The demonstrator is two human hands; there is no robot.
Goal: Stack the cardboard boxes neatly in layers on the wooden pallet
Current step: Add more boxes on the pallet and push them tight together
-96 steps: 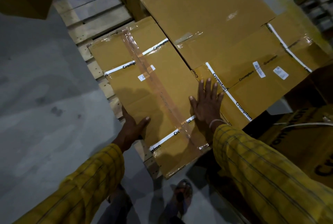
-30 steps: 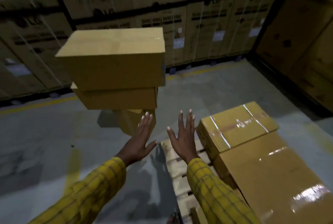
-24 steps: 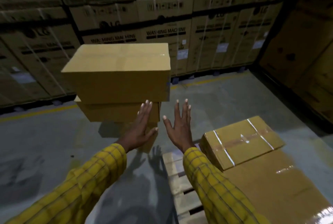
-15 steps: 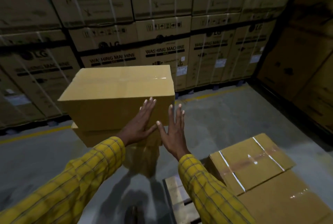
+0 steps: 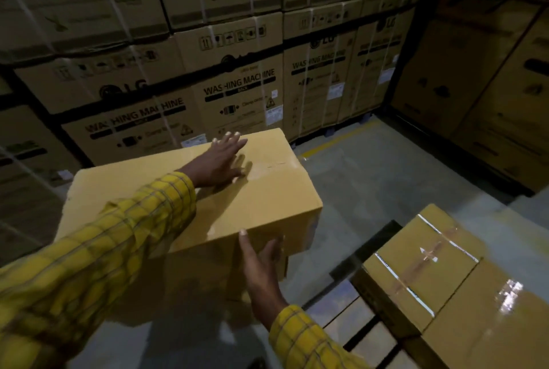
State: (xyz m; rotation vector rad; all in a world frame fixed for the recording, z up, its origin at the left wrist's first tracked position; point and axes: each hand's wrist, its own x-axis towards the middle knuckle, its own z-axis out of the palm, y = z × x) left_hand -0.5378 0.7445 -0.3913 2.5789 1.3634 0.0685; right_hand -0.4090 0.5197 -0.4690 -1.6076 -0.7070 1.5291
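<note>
Box (image 5: 190,199) now has hands on it: left hand (image 5: 218,159) flat on top, right hand (image 5: 261,261) spread against near side. Pickup starting; pallet (image 5: 353,321) slot beside it waits.

warehouse | stacked washing-machine cartons (image 5: 237,92) | concrete floor (image 5: 386,166) | wooden pallet (image 5: 353,324)

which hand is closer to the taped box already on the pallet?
Right. The right hand is against the near side face of the plain box, just left of the taped box. The left hand lies flat on the plain box's top, farther away.
</note>
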